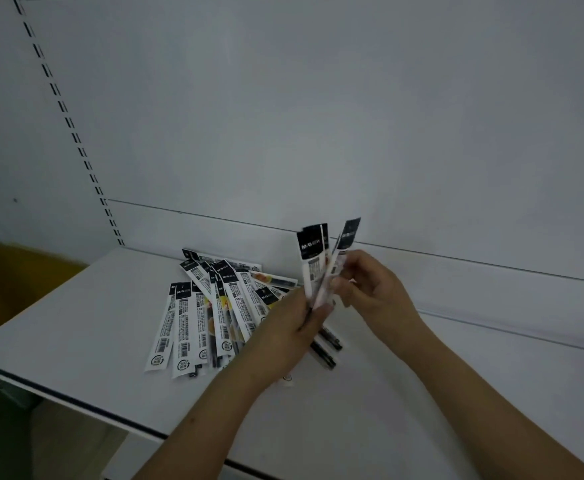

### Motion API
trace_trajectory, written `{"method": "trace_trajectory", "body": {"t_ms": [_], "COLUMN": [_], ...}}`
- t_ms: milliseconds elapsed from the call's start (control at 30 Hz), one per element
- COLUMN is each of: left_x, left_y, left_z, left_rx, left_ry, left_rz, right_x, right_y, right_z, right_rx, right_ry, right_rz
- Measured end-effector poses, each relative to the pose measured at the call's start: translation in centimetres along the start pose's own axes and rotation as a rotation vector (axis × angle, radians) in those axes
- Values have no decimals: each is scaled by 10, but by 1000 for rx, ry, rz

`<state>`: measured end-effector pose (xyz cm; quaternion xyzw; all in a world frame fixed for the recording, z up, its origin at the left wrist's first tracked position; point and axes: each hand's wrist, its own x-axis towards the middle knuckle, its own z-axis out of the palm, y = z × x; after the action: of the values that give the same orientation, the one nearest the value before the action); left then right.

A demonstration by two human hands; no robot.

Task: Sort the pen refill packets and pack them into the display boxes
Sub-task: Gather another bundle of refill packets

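A loose pile of pen refill packets point(210, 313), white with black tops and barcodes, lies fanned out on the white shelf point(86, 327). My left hand point(290, 334) grips a small bunch of refill packets point(313, 268) held upright above the shelf, their dark lower ends sticking out below my palm. My right hand point(373, 289) pinches one packet point(347, 237) of that bunch, angled away to the right. No display box is in view.
The shelf's white back panel point(318, 116) rises behind the pile, with a slotted upright point(65, 116) at the left. The shelf's front edge point(58, 389) runs diagonally at lower left. A yellow and green area lies beyond the shelf's left end.
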<state>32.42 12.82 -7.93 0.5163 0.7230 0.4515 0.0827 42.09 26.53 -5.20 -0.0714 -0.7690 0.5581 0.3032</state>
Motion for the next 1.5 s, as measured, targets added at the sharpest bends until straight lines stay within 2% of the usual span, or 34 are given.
{"method": "trace_trajectory", "body": {"t_ms": [67,133,200,300,400,567,700,767,900,967,1067,1167,1367,1500], "left_x": [-5,-12,-16,-23,-27,-28,-28,-28,-30,-31,-34,-37,-38,-38], "left_y": [2,-3,-12,-20,-19,-21,-26,-29,-31,-27,-19,-14,-7,-7], "left_z": [-12,-25,-35,-34,-30,-31,-32,-32,-32,-32,-30,-23,-9,-9], "left_rx": [-201,-318,-342,-380,-518,-577,-582,-588,-597,-603,-591,-479,-229,-222], "left_ry": [78,234,363,389,367,389,398,380,358,348,289,191,48,9], "left_rz": [-115,-205,-258,-289,-316,-305,-306,-289,-278,-264,-233,-194,-112,-83], "right_x": [0,0,-5,-13,-16,-14,-10,-8,-2,0,-2,-10,-16,-15], "right_y": [2,11,20,25,28,27,17,10,-7,-12,-13,-15,-16,-18], "right_z": [1,0,4,20,29,16,1,-7,-24,-21,-2,21,34,32], "right_rx": [-41,-316,-670,-978,-1008,-886,-1144,-1198,-973,-813,-630,-470,-414,-337], "right_ry": [108,127,-33,-219,-251,-211,-289,-366,-424,-334,-101,45,72,3], "right_rz": [20,92,168,243,238,380,395,374,309,250,142,85,22,54]}}
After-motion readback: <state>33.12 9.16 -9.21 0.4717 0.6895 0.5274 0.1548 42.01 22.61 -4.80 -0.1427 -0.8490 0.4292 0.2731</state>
